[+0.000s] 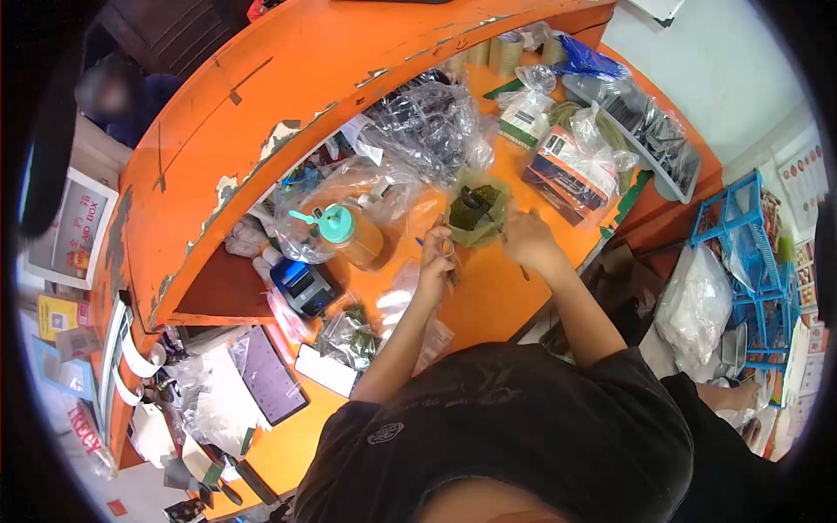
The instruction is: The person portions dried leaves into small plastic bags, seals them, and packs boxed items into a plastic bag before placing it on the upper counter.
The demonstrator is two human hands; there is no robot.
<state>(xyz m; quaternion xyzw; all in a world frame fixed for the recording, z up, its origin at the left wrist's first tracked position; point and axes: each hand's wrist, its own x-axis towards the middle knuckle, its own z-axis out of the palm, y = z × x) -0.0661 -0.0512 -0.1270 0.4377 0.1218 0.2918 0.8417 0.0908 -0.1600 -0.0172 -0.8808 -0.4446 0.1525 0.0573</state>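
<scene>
A translucent green bag or lined container (478, 228) stands on the orange counter, with dark green contents inside. The dark head of a spoon-like utensil (472, 199) lies over those contents. My right hand (534, 244) is closed at the bag's right side, and a thin dark handle end shows below it. My left hand (434, 264) is just left of the bag, fingers curled together; what they hold, if anything, is too small to name. Left of it stands an orange-brown bottle (360, 244) with a turquoise lid.
Clear plastic bags (427, 131) lie behind the bottle. A printed box (571, 174) and a grey tray of packets (645, 131) are at the right. A black device (305, 288) and clipboard (268, 375) are at the left. A person (118, 96) is beyond the orange partition (227, 113).
</scene>
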